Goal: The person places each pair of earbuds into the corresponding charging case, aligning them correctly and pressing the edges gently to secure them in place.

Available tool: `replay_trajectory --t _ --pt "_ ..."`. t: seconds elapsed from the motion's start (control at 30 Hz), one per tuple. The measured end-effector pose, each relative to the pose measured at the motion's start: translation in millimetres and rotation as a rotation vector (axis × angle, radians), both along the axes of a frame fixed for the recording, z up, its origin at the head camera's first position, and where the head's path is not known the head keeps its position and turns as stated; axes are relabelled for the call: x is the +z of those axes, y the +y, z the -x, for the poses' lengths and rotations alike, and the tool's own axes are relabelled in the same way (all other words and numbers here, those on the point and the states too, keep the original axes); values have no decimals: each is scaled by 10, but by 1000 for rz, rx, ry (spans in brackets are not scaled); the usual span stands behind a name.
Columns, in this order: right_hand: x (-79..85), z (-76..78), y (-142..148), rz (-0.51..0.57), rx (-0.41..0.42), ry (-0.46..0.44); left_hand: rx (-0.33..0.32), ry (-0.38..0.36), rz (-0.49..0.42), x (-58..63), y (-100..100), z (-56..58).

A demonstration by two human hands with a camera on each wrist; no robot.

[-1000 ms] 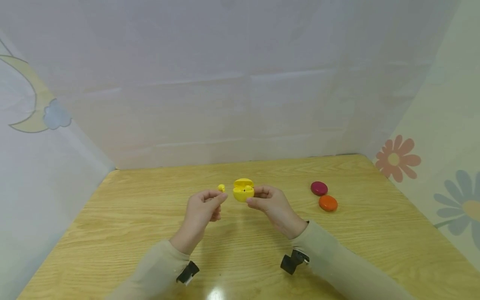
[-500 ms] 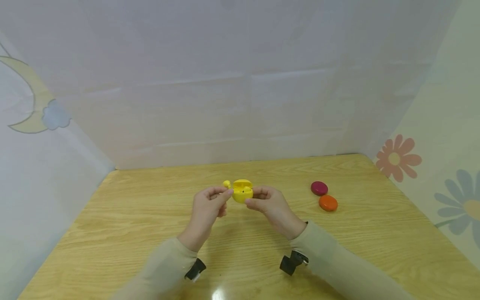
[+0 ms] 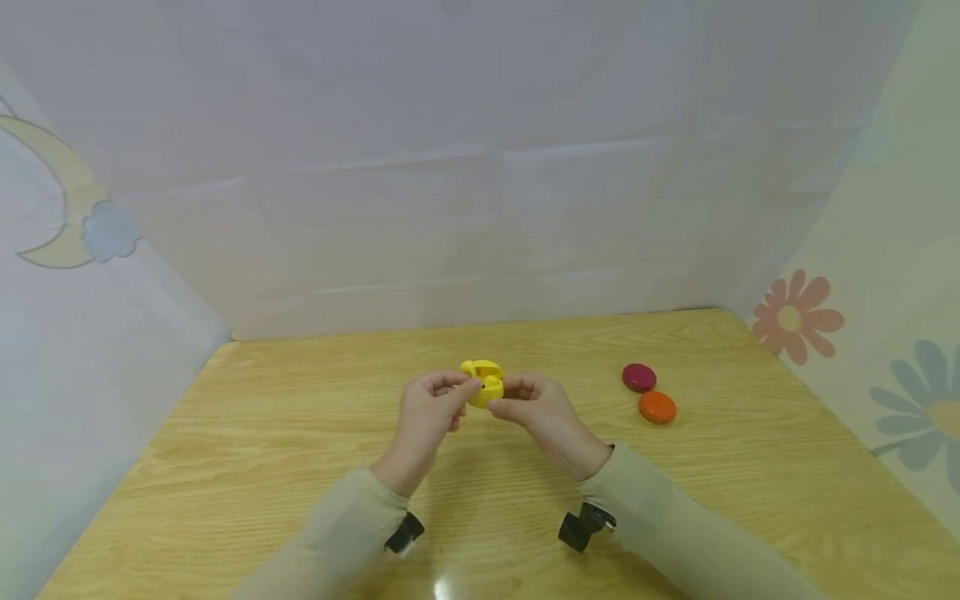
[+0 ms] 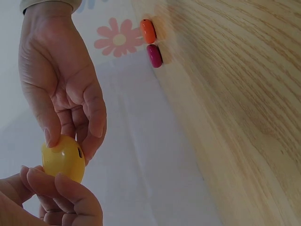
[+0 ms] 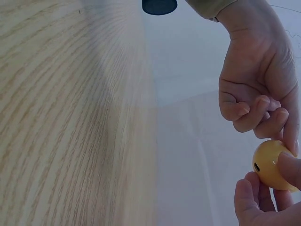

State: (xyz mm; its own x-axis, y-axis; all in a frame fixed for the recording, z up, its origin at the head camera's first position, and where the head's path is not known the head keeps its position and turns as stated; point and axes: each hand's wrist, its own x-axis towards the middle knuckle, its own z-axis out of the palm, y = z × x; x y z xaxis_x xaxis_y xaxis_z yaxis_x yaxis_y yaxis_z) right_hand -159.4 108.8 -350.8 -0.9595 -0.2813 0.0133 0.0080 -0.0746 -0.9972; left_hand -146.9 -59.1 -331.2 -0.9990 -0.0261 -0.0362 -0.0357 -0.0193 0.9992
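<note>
Above the table, my right hand (image 3: pixel 546 417) grips a small yellow earbud case (image 3: pixel 492 394) by its right side, thumb at the front. The case's lid stands raised, and a yellow bud shows in its right half. From the left, my left hand (image 3: pixel 426 415) pinches a yellow earbud (image 3: pixel 468 367) between thumb and forefinger. That bud overlaps the left edge of the lid in the head view. Both wrist views show the outside of the rounded case (image 4: pixel 66 161) with a dark slot; there the pinched earbud is hidden.
On the right of the wooden table (image 3: pixel 300 417) lie a dark pink round case (image 3: pixel 639 377) and an orange one (image 3: pixel 657 407), close together. Pale cloth walls with printed flowers (image 3: pixel 797 317) and a moon surround the table. A dark band (image 3: pixel 587 525) is on the right wrist.
My left hand has moved right with the earbud, from a gap beside the case to its left edge. The right hand and case have stayed nearly still.
</note>
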Motion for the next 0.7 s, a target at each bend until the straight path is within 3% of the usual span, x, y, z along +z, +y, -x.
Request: replay_trajectory --t 0.43,0.7 --pt "34 1 15 4 -12 -3 14 57 115 19 1 -38" --pt "44 -9 2 8 -13 -13 40 139 119 58 -40 -31"
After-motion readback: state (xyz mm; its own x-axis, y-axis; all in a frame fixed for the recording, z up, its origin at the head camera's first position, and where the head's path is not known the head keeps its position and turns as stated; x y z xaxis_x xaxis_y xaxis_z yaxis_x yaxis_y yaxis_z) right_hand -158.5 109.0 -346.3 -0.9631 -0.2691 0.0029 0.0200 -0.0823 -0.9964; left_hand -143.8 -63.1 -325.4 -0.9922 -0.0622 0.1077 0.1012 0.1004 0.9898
